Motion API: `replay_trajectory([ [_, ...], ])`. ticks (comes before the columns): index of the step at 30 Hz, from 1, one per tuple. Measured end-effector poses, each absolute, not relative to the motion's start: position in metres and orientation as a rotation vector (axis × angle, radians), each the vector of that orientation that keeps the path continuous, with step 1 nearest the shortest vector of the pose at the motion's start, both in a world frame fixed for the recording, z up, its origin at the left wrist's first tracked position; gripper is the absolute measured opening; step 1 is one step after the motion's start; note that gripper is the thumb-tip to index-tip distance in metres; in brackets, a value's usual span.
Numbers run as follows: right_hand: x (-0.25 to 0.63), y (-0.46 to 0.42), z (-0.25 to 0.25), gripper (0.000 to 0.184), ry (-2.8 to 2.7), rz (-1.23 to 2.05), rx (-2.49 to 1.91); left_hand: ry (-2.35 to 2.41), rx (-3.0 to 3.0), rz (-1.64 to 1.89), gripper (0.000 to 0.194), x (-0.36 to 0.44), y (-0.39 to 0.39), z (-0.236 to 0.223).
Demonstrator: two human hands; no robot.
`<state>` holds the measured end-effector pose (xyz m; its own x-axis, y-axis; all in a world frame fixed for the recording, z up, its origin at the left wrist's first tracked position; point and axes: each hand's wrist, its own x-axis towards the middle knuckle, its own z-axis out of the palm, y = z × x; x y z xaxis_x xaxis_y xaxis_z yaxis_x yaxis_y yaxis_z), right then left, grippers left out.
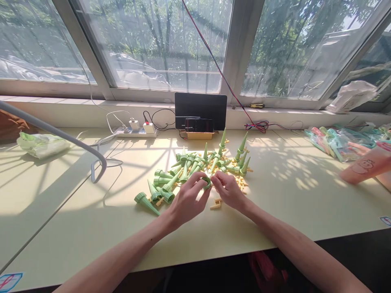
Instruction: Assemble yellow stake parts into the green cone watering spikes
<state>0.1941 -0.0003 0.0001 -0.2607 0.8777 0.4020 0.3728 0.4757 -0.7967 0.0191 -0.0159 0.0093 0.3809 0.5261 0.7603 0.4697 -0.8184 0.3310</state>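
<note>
My left hand (190,198) is closed around a green plastic plant watering spike (207,183), its round open end turned toward the right. Close beside that opening, my right hand (229,191) has its fingers pinched together; whatever is between them is too small or hidden to make out. Behind the hands lies a pile of green cone-shaped spikes (169,185), some standing point up. Small pale yellow plastic pieces (241,184) are scattered among and beside them. One or more yellow pieces (216,204) lie on the table just below the right hand.
A dark tablet (200,106) and a phone (199,124) lean by the windowsill. A power strip (134,132) with plugs stands left of them. A grey curved bar (76,144) crosses the left side. Pink cup (365,163), bagged items (332,142) and soft packet (42,145) sit farther out.
</note>
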Motion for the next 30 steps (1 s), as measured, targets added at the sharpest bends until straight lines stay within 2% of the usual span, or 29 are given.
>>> replay_trajectory([
  [30, 0.1948, 0.001, -0.0012, 0.047, -1.93, 0.768, -0.994, 1.005, 2.502, 1.476, 0.005, 0.0182, -0.0124, 0.0053],
])
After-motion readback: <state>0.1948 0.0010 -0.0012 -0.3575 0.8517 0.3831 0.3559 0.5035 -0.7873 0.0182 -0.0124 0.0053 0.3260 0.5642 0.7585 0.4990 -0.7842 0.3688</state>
